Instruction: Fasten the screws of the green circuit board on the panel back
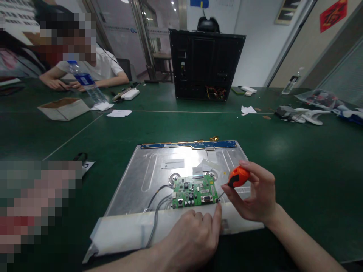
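Observation:
A silver metal panel lies flat on the green table, a small green circuit board mounted near its close edge. My right hand is closed round an orange-handled screwdriver, whose tip meets the board's right lower corner. My left hand rests on the white strip along the panel's near edge, its forefinger stretched up beside the screwdriver tip and the other fingers curled. Grey cables run from the board's left side over the strip.
A black computer case stands at the back middle. Another person sits at the far left behind a water bottle and a cardboard box. Paper scraps, white and plastic-wrapped parts lie at the right.

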Demonstrator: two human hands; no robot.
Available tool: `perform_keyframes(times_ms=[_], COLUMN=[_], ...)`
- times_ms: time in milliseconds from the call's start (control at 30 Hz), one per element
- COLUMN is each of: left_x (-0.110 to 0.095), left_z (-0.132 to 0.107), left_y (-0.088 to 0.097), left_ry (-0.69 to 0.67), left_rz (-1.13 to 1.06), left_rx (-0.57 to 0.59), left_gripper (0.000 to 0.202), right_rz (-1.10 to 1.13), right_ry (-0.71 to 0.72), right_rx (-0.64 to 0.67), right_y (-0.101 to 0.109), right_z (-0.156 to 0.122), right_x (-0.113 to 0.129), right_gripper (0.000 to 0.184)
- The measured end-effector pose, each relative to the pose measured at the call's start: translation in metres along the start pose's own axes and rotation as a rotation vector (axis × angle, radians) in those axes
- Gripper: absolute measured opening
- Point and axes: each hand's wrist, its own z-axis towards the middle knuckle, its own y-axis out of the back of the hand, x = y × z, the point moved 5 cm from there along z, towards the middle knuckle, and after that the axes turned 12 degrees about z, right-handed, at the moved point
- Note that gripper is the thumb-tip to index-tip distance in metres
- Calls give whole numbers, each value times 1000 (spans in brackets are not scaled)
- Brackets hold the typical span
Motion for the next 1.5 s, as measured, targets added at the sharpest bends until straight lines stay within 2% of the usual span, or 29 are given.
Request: perform_keyframes(times_ms=[233, 633, 800, 1000, 1200, 1500], left_x=[-4, -7, -8, -7, -6, -7], left_z=[-4, -2, -3, -4, -2, -2], left_y=[0, -2, -1, -3, -3, -2], left_ry=[68, 75, 63, 58, 49, 35], left_rz=[21, 46, 27, 18, 5, -11], left_rx=[-75, 11, 3, 13, 33, 33], left_gripper=[44, 50, 50, 52, 51, 50], right_rz=[60, 11, 8, -58, -16, 30], right_ry=[-37, -23, -74, -9, -6, -40], right_rx=[9, 11, 6, -10, 29, 40], right_y=[2, 3, 4, 3, 1, 2], right_z=[-5, -9, -14, -10, -3, -7], right_x=[-3, -3, -6, -4, -2, -3], right_gripper=[76, 78, 81, 83, 80, 78])
